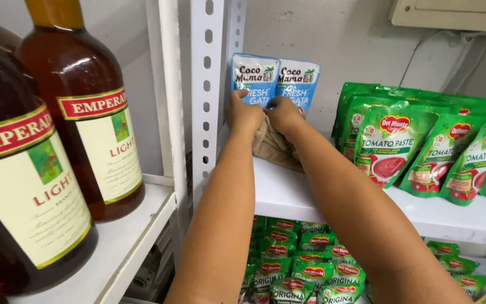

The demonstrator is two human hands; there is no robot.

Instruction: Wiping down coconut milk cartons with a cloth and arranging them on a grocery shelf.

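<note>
Blue pouches [275,81]: two standing upright, touching both hands' fingertips.
Green pouches [423,146]: leaning right of the hands.
Bottle labels [99,143]: cream-and-red, showing far left.

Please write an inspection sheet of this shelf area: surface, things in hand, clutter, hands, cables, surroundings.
Surface: white shelf, bare at its front edge.
Things in hand: two blue-and-white pouches upright against the back wall; a beige cloth bunched under the hands.
Clutter: green sauce pouches leaning in a row on the right; more green pouches on the shelf below.
Hands: left hand and right hand touch the blue pouches' lower edges, over the cloth.
Cables: thin wires on the wall, upper right.
Surroundings: dark glass bottles on the left shelf; perforated white upright.
</note>
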